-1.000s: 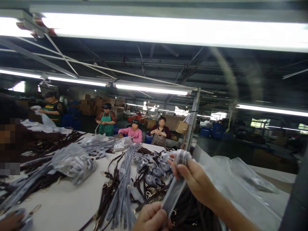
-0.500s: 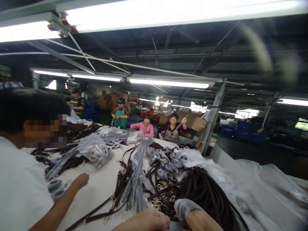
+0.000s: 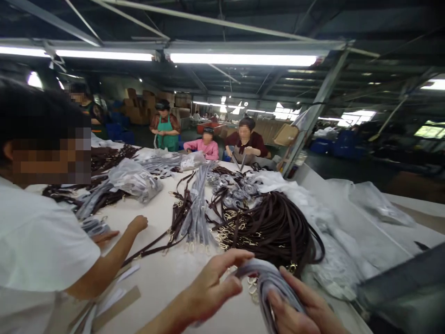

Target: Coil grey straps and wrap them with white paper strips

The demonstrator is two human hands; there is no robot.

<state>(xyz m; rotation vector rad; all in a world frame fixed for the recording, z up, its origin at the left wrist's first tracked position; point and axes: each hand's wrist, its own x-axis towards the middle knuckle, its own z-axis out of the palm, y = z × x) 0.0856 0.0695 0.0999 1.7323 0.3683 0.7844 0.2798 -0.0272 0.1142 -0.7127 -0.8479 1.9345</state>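
My right hand (image 3: 295, 311) grips a coil of grey strap (image 3: 278, 283), apparently wrapped in clear plastic, with the thumb across its layers. My left hand (image 3: 215, 283) has thumb and fingers around the strap where it leaves the coil on the left. Gold clasps (image 3: 253, 287) hang beside the coil. Just beyond my hands lies a large heap of dark brown straps (image 3: 278, 227) with gold snap hooks. Left of that heap, grey plastic-sleeved straps (image 3: 200, 208) are laid out lengthwise on the white table (image 3: 156, 269).
At my left a co-worker in a white shirt (image 3: 41, 236) reaches over the table. A plastic bag (image 3: 134, 181) and rolled grey straps (image 3: 239, 188) lie farther back. Clear plastic (image 3: 333, 260) covers the right side near a metal post (image 3: 316, 111). Several people work across the table.
My view has tilted down. Both hands have come up into fuller view with the coiled strap. The person across in dark red has lowered a raised strap.
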